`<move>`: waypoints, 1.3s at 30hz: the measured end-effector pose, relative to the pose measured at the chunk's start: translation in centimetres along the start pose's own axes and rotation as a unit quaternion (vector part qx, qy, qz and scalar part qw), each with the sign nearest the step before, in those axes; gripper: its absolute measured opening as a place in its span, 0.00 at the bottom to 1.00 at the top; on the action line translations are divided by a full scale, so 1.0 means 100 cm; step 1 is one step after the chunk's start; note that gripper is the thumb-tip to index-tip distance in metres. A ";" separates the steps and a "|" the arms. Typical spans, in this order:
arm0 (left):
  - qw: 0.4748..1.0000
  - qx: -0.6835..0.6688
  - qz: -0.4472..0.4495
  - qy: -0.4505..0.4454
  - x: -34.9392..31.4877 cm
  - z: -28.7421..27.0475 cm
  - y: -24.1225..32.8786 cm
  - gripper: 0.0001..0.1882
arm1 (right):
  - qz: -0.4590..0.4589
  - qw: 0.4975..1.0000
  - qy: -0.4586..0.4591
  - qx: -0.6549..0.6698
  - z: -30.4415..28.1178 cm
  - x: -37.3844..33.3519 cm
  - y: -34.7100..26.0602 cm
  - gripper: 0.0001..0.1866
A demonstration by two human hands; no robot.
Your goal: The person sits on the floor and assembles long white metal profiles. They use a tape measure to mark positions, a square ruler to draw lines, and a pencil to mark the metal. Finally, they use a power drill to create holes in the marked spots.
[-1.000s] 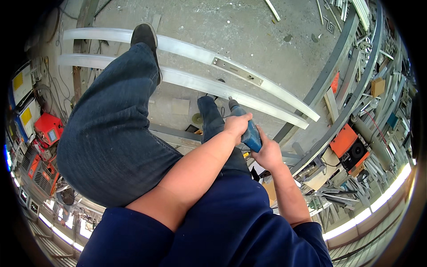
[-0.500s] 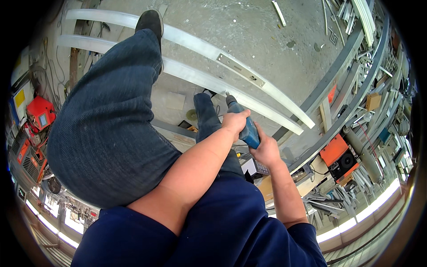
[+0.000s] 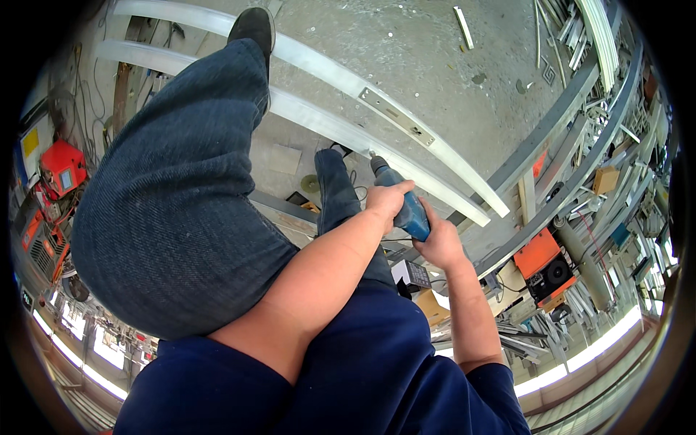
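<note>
A blue power drill [image 3: 412, 217] is held in both my hands, its dark chuck pointing up and away to the near silvery metal bar [image 3: 312, 116]. The bit's tip meets or nearly meets that bar; I cannot tell whether it is inside the metal. My left hand [image 3: 389, 200] wraps round the front of the drill body. At the rear end, my right hand [image 3: 441, 243] is closed round the tool, partly hiding its grip. Beyond lies a second, parallel metal bar [image 3: 319, 65], with a slotted metal plate [image 3: 396, 116] set along it.
My raised left leg [image 3: 174, 181] reaches across the bars, its dark shoe [image 3: 252, 32] at the far one. Grey beams [image 3: 544, 130] and piled metal offcuts lie right, near an orange-and-black machine [image 3: 545, 264]. Red equipment [image 3: 62, 168] stands left. A white box [image 3: 412, 274] sits below the drill.
The whole view has shifted slightly. Both hands keep their hold on the drill, and its tip stays at the same place along the near bar.
</note>
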State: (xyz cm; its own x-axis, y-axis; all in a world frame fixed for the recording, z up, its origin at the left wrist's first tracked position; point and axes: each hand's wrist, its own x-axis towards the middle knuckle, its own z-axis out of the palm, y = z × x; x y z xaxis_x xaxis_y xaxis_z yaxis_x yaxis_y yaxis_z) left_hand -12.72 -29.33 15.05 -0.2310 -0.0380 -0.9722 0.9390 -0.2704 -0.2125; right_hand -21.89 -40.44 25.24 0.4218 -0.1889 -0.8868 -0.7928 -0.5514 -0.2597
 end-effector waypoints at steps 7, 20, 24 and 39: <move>0.996 -0.069 -0.027 -0.045 -0.013 0.018 0.032 0.35 | -0.047 0.998 -0.040 -0.018 -0.056 0.031 0.003 0.47; 0.992 -0.108 -0.049 -0.044 -0.008 0.029 0.054 0.34 | -0.036 0.991 -0.113 -0.058 -0.097 0.061 -0.014 0.43; 0.993 -0.101 -0.057 -0.024 -0.009 0.028 0.054 0.34 | -0.042 0.990 -0.109 -0.073 -0.094 0.056 -0.021 0.46; 0.989 -0.130 -0.066 -0.001 0.006 0.010 0.032 0.27 | -0.010 0.994 -0.050 -0.097 -0.049 0.023 -0.030 0.48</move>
State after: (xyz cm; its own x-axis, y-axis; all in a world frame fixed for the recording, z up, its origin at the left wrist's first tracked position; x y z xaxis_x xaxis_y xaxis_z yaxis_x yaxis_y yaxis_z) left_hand -10.14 -31.18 13.94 -0.3556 -0.0204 -0.9344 0.9346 -0.0161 -0.3553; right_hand -16.33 -43.21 25.84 0.3828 -0.1002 -0.9184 -0.6804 -0.7030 -0.2070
